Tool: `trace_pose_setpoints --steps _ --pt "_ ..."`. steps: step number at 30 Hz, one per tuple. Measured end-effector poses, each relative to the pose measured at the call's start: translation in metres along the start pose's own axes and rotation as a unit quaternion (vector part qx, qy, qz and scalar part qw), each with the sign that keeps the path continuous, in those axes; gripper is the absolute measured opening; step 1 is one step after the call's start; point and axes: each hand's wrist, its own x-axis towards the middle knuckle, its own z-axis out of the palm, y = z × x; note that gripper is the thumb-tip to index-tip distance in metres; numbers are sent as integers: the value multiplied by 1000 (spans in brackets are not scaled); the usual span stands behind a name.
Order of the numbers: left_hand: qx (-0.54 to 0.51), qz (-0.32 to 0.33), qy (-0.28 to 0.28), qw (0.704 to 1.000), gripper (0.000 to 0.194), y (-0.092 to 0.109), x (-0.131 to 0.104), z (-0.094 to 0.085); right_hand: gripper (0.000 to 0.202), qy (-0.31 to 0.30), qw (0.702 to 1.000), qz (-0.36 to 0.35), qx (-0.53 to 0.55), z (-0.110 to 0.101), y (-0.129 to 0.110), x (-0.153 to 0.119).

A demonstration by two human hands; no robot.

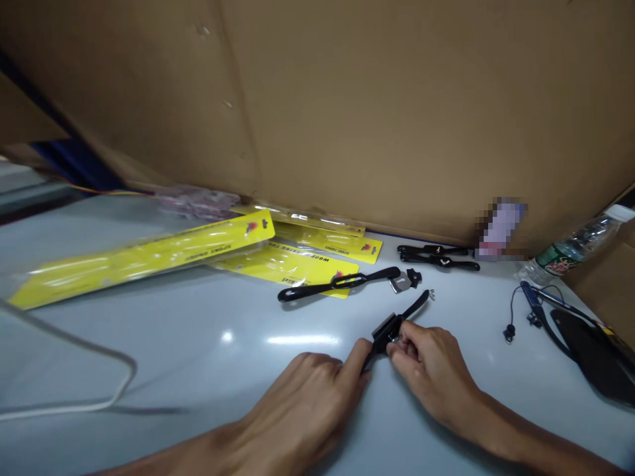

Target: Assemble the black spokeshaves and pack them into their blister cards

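Observation:
My left hand is closed round the lower handle of a black spokeshave, near the table's middle. At the tool's centre, the pinched fingers of my right hand hold a small shiny part, perhaps a screw, mostly hidden by the fingertips. A metal blade shows on the tool's upper left side. Behind it lies another black spokeshave body, with a loose metal blade and a small black piece by its right end. A small wing-shaped metal piece is near the held tool's far tip.
Yellow cards in clear packaging lie at the back left, beside crumpled plastic. More black tools sit against the cardboard wall. At right are a bottle, earphones and a dark flat object. A white cable curves at left.

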Motion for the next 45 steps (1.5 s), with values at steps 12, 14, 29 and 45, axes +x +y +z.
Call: trace_pose_setpoints --steps 12,14,29,45 --pt "-64 -27 -41 997 16 -2 7 -9 20 -100 990 -91 -43 -18 2 8" --pt "-62 -28 -52 996 17 -2 8 -11 19 -113 988 -96 -42 -21 0 10" --pt "-95 -65 -48 992 11 -11 11 -16 15 34 977 -192 -85 -32 12 4" --pt "-84 -67 -55 993 14 -11 12 -15 26 14 961 -265 -72 -20 7 -1"
